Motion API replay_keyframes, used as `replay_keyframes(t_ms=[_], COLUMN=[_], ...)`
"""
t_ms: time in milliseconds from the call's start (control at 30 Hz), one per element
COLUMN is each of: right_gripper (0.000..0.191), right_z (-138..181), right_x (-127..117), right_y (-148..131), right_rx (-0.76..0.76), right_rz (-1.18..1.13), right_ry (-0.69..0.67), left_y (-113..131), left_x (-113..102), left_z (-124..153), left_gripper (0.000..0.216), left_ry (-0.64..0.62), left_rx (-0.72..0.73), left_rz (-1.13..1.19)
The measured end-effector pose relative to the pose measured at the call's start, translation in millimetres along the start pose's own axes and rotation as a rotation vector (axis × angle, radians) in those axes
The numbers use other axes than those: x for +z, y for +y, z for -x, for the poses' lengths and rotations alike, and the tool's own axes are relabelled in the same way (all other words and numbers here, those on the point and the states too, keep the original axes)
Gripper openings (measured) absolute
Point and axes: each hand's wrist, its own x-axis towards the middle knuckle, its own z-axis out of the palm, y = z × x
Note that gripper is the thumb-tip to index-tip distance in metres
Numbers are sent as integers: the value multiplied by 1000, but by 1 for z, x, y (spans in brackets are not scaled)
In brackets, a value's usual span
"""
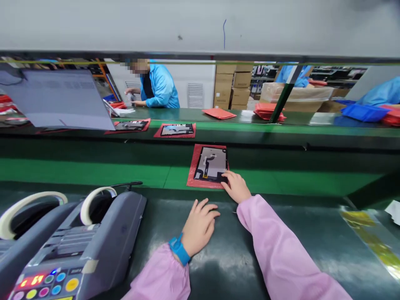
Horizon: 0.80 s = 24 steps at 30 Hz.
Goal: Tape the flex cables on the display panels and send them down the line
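Observation:
A flat tablet screen panel [215, 161], grey-backed with a black border and dark flex cable, lies on a red plastic bag [194, 173] on the green belt ahead of me. My right hand [236, 186] reaches to the panel's near right corner, thumb and fingers closed about it. Over the dark bench top [225, 254], nearer to me, my left hand [200, 225] is held palm down. Its fingers are spread and nothing is in them; a blue band [179, 249] circles that wrist.
Tape dispensers [103, 241] stand at left. Further panels [177, 129] on red bags lie farther back. A hanging white board [68, 98] and a green post [283, 98] rise beyond. A co-worker in blue [162, 85] stands across the line. Yellow tape [368, 237] marks the right.

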Motion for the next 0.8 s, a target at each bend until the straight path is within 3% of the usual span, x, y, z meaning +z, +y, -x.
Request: replay_keyframes(t_ms=[367, 567, 800], right_gripper=[25, 34, 40], right_z=[48, 71, 64], right_x=[-28, -35, -38], right_y=[13, 11, -4], right_rx=[-36, 0, 40], right_rz=[131, 125, 80], right_ry=[-10, -8, 2], left_y=[-2, 0, -32], left_x=[-12, -19, -6], left_z=[0, 19, 45], left_gripper=[50, 55, 70], left_ry=[-176, -212, -164], left_rx=[102, 132, 173], left_rz=[-158, -248, -352])
